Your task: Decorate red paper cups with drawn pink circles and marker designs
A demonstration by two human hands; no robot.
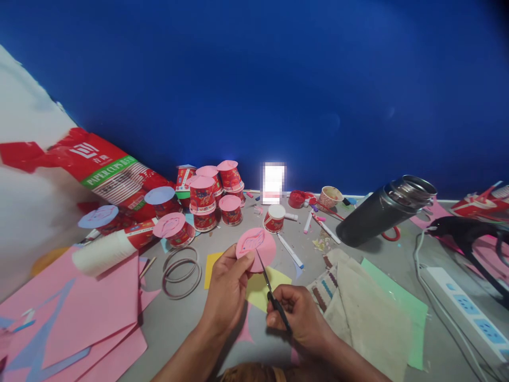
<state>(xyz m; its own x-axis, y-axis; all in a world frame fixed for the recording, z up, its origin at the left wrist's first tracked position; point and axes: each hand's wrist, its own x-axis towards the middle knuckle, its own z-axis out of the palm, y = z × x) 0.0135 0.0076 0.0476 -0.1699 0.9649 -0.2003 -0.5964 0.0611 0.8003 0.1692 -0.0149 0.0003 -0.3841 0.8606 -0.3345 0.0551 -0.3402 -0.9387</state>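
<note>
Between thumb and fingers, my left hand (pixel 230 278) grips a round pink paper disc (pixel 267 254) that carries a drawn outline in its upper part. Black-handled scissors (pixel 280 310) are held in my right hand (pixel 298 313), and their blades point up at the disc's middle, just below the drawing. Whether the blades have pierced the paper cannot be made out. Below the disc lies a yellow paper sheet (pixel 270 289). A red paper cup (pixel 274 218) stands upside down behind it, next to a white marker (pixel 290 250).
At back left are several red paper cups (pixel 202 199) topped with paper discs, and a red cup bag (pixel 115 170). Pink sheets (pixel 91 313) cover the left side. Two rings (pixel 181 271) lie nearby. On the right are a black thermos (pixel 377 212), a cloth (pixel 369 307) and a power strip (pixel 465 307).
</note>
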